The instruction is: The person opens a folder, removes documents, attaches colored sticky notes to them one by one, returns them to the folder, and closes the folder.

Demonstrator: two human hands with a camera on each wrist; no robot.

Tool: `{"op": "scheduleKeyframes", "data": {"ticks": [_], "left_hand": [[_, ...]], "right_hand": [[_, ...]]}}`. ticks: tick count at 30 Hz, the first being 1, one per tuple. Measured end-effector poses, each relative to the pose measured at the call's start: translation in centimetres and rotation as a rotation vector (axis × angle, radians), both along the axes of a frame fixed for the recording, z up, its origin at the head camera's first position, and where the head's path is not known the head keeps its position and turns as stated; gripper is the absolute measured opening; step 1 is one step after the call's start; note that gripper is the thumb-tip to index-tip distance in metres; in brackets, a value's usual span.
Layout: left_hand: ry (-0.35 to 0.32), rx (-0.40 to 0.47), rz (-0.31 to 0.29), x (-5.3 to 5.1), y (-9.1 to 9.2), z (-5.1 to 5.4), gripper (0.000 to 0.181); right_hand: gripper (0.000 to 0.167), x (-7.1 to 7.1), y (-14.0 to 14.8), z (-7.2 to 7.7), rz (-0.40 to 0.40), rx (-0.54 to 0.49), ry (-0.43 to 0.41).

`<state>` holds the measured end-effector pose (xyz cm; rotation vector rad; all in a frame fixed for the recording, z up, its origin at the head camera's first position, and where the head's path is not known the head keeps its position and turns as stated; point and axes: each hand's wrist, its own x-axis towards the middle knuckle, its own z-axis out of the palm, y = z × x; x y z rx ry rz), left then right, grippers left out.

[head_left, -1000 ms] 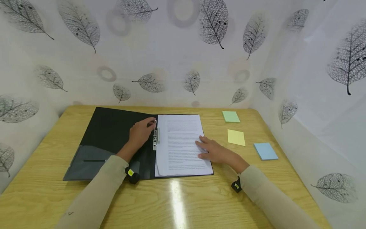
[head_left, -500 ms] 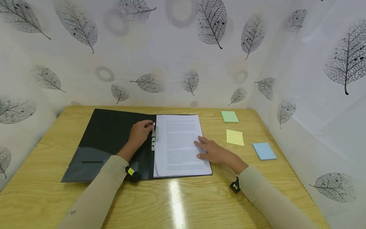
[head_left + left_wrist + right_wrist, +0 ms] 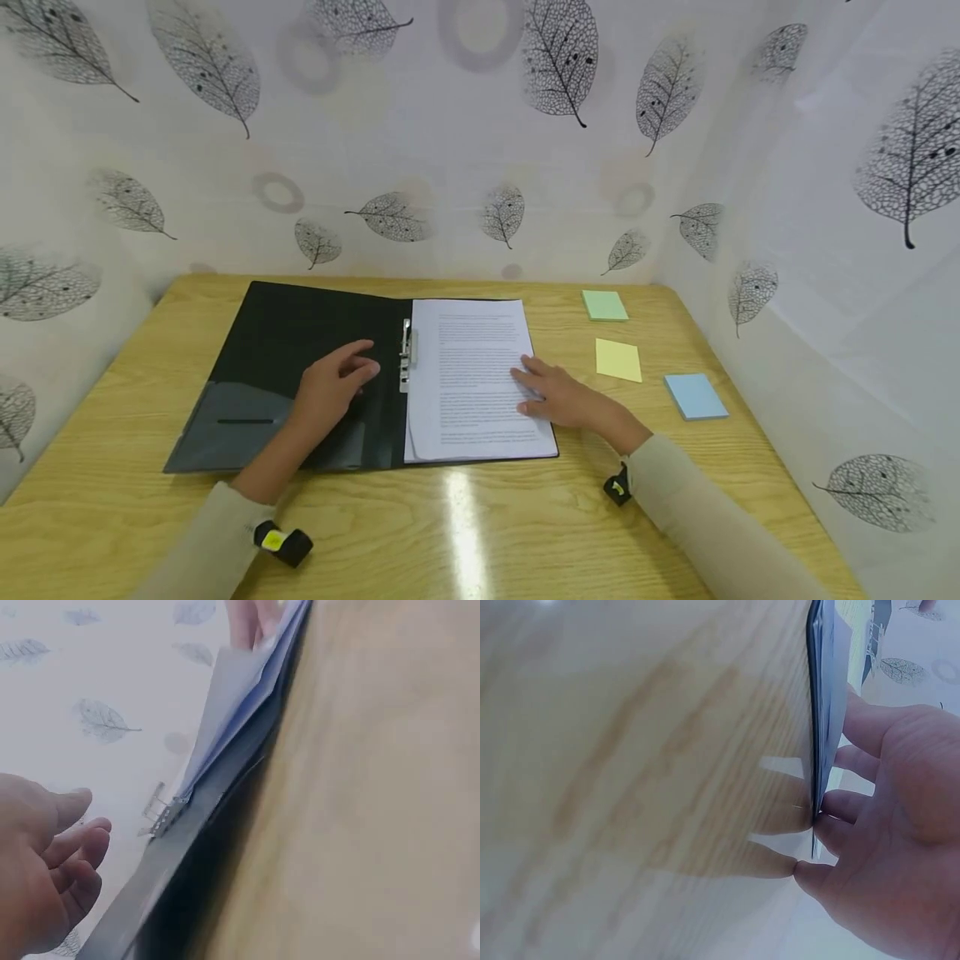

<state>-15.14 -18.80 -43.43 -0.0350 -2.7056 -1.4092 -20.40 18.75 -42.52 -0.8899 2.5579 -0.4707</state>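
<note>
A black folder (image 3: 300, 321) lies spread on the table, with a stack of printed sheets (image 3: 480, 375) on its right half. Beside the sheets' left edge runs a metal clip (image 3: 406, 358), also visible in the left wrist view (image 3: 163, 814). My left hand (image 3: 330, 387) hovers over the folder's left half, left of the clip, fingers loosely bent and holding nothing; the left wrist view shows this hand (image 3: 45, 862) apart from the clip. My right hand (image 3: 566, 396) rests with spread fingers on the sheets' right edge; in the right wrist view the hand (image 3: 907, 817) is at the folder's edge.
Right of the folder, a green note pad (image 3: 604, 305), a yellow note pad (image 3: 618, 360) and a blue note pad (image 3: 696, 396) lie on the wooden table (image 3: 375, 533). A clear pocket (image 3: 232, 433) covers the folder's lower left. Leaf-patterned sheeting (image 3: 450, 150) stands behind and at the sides.
My left hand has let go of the metal clip's upper end and moved left and toward me. My right hand has stayed on the sheets.
</note>
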Motion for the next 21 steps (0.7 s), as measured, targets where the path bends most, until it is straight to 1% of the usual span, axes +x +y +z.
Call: {"op": "scheduleKeyframes", "data": {"ticks": [3,7,10,12,14,17,19,21], "left_hand": [[-0.035,-0.014,0.008,2.6,-0.7,0.7,0.048],[-0.135,-0.018,0.022,5.6,-1.4,1.3,0.052],[-0.206,-0.031,0.030,7.5,-1.8,1.3,0.056],[-0.246,-0.035,0.046,8.7,-2.1,1.2,0.059],[-0.287,-0.032,0.072,9.9,-2.5,1.1,0.061],[-0.356,-0.035,0.108,11.3,-3.1,0.9,0.065],[-0.411,-0.034,0.121,12.0,-3.7,0.8,0.069],[-0.460,-0.046,0.120,12.5,-4.2,0.6,0.075]], "right_hand": [[0.065,-0.1,0.1,0.0,0.001,0.002,0.003],[0.065,-0.1,0.1,0.0,0.000,-0.002,-0.001],[0.065,-0.2,0.2,-0.1,-0.002,-0.004,-0.004],[0.065,-0.2,0.2,-0.1,-0.003,-0.003,-0.004],[0.065,-0.1,0.1,-0.1,-0.003,-0.005,-0.007],[0.064,-0.1,0.0,0.0,-0.005,-0.008,-0.012],[0.064,0.0,0.0,0.0,-0.007,-0.011,-0.015],[0.064,0.0,0.0,0.1,-0.007,-0.010,-0.014]]}}
